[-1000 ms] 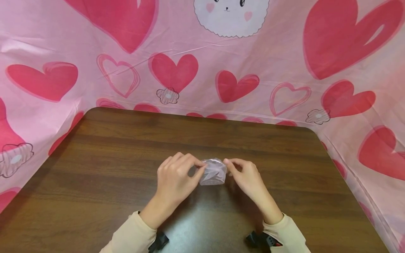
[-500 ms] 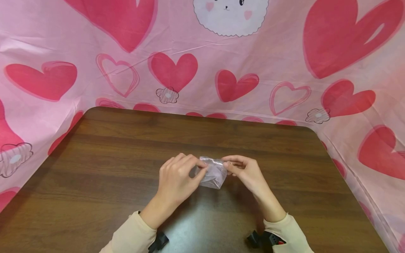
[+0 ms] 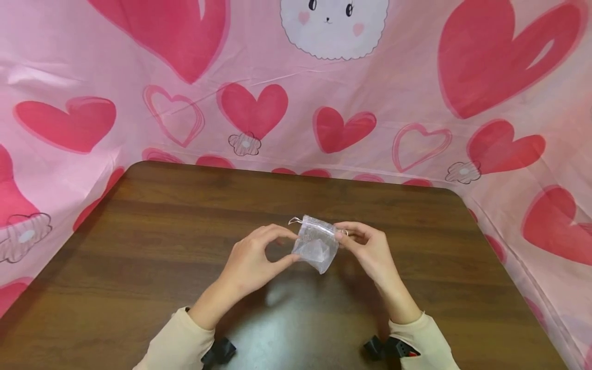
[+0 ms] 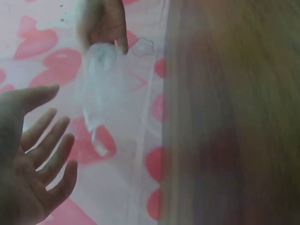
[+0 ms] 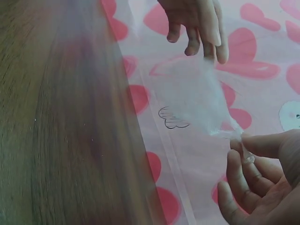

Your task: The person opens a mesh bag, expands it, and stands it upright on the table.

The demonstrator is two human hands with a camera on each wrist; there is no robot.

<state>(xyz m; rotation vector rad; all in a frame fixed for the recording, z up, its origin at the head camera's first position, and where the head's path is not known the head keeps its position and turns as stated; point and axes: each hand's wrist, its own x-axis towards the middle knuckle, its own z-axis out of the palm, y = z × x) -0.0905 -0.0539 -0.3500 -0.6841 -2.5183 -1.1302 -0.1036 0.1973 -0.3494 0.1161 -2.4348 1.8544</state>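
A small sheer white drawstring pouch (image 3: 317,247) hangs tilted between the two hands, over the middle of the table. My right hand (image 3: 367,251) pinches it at the upper right corner, by the drawstring side. In the right wrist view, thumb and forefinger (image 5: 265,145) close on the gathered cord end. On the pouch's other side, a loose cord loop (image 3: 295,221) sticks out. My left hand (image 3: 254,257) is beside the pouch's left edge, thumb and fingers spread apart. The left wrist view shows a gap between those fingers (image 4: 51,150) and the blurred pouch (image 4: 101,89).
The dark wooden table (image 3: 194,205) has rounded far corners. A pink cloth (image 3: 305,77) printed with red hearts surrounds its back and sides. Black straps with devices (image 3: 393,348) sit at both wrists, under the beige sleeves (image 3: 178,341).
The pouch has been turned and spread out flatter, its cord loop now showing at upper left. My left hand has let go and opened; my right hand has moved slightly right, still pinching.
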